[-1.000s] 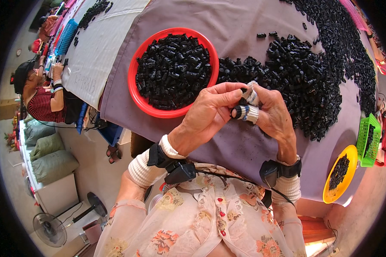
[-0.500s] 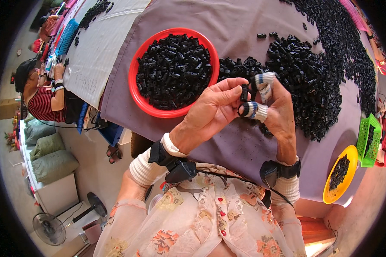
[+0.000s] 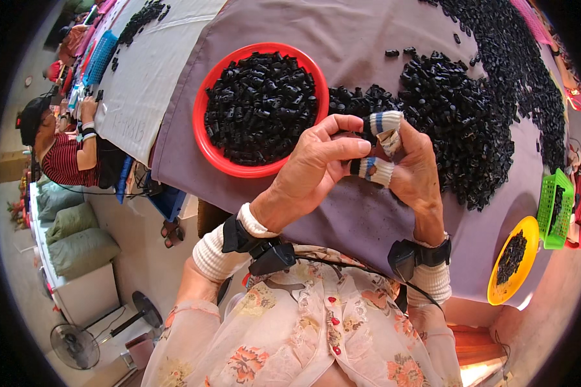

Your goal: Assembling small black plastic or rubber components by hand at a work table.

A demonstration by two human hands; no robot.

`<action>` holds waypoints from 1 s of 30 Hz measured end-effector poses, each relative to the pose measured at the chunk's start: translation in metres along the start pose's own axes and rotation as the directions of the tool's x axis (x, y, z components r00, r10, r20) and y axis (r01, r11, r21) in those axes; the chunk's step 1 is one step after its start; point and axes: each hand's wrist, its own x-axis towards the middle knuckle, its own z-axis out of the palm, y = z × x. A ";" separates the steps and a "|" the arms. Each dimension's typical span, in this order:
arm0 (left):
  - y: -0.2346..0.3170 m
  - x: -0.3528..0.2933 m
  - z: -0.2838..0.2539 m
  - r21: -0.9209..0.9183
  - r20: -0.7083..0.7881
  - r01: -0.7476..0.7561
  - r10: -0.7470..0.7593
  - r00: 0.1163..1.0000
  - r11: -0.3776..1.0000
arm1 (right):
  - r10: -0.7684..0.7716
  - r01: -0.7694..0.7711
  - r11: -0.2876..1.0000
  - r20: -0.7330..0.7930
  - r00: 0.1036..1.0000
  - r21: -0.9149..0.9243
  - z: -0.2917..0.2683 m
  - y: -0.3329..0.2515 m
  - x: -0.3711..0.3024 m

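Observation:
Above the table's near side, my left hand (image 3: 310,161) and my right hand (image 3: 413,171) meet at their fingertips. Both are closed around a small black plastic part, which is mostly hidden by the fingers. White knit finger covers with blue stripes wrap a finger and the thumb of my right hand; their ends look black. Just left of my hands stands a red bowl (image 3: 202,122), full of similar black parts (image 3: 261,106). Behind and to the right of my right hand spreads a big heap of black parts (image 3: 455,122).
A purple-grey cloth (image 3: 348,222) covers the table. At the right edge are a yellow plate (image 3: 529,235) with black bits and a green basket (image 3: 552,242). Another person (image 3: 71,155) sits far left at a white-covered table (image 3: 145,77). A fan (image 3: 75,345) stands lower left.
My fingers have closed in, and the black part that showed between them is now mostly hidden. My right hand has shifted slightly left.

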 end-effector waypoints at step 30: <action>-0.002 0.002 -0.009 0.001 -0.036 0.032 -0.032 0.999 0.999 | 0.012 -0.012 0.998 0.000 1.000 0.058 0.010 0.013 0.000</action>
